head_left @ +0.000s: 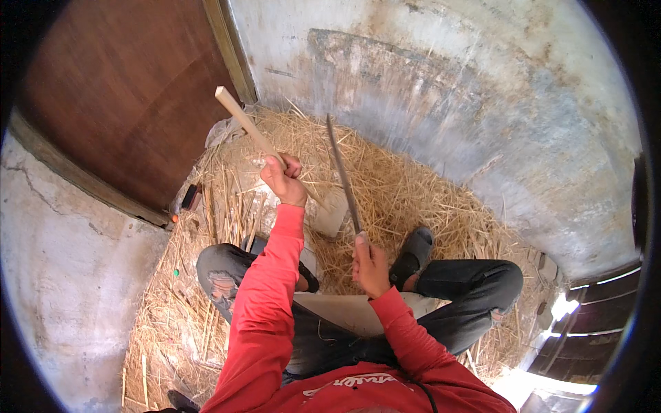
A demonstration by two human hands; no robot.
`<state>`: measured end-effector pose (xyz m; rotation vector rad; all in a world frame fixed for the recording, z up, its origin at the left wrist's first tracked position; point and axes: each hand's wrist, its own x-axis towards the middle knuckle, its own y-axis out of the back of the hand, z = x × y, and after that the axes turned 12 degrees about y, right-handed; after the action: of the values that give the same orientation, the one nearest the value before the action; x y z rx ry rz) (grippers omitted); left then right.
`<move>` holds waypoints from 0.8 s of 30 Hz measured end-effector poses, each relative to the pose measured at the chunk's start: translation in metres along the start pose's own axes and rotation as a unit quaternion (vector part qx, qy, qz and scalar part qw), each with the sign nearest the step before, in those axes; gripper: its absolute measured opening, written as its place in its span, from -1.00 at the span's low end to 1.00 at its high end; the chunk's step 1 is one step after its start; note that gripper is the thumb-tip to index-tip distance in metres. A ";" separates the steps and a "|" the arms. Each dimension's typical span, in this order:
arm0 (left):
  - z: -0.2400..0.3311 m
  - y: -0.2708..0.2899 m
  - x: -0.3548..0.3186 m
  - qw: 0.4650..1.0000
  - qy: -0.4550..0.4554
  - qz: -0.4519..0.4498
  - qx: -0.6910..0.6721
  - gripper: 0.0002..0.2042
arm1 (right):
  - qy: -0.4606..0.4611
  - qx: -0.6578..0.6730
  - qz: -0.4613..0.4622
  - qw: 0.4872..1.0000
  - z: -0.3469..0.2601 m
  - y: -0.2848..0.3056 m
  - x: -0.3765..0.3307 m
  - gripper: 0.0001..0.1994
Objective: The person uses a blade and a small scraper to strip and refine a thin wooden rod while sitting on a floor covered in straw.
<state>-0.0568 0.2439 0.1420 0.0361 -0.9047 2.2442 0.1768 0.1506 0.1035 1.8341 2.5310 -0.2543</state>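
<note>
The left hand [284,180] is gripping a pale wooden stick [249,128]; the right hand [369,265] is clenching a long blade [343,175]. Strokes should be running away from the fingers.

A rough rural work corner, perhaps a shed or yard beside a house. Bare, stained plaster walls [427,76] curve round a floor heaped with loose straw [406,193] and split cane strips [234,213]. A plain brown wooden door [124,89] stands at the left in a worn frame.
</note>
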 end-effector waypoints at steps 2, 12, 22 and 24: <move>-0.002 -0.003 0.001 1.000 -0.002 0.003 0.022 -0.42 | 0.049 0.044 0.004 0.998 -0.026 -0.005 0.002 -0.58; -0.013 -0.020 -0.001 0.997 -0.022 0.023 0.075 -0.42 | -0.076 -0.100 -0.038 0.991 0.114 0.009 -0.029 -0.50; -0.011 -0.025 0.000 0.997 -0.021 0.013 0.075 -0.42 | 0.117 0.025 0.003 0.993 -0.008 -0.009 -0.019 -0.48; -0.011 -0.030 0.001 0.994 -0.033 0.024 0.097 -0.42 | 0.113 -0.092 0.008 0.989 0.069 -0.001 -0.038 -0.48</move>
<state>-0.0366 0.2666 0.1524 0.1801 -0.7264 2.3814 0.1813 0.1052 0.0391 1.9077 2.5734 0.1916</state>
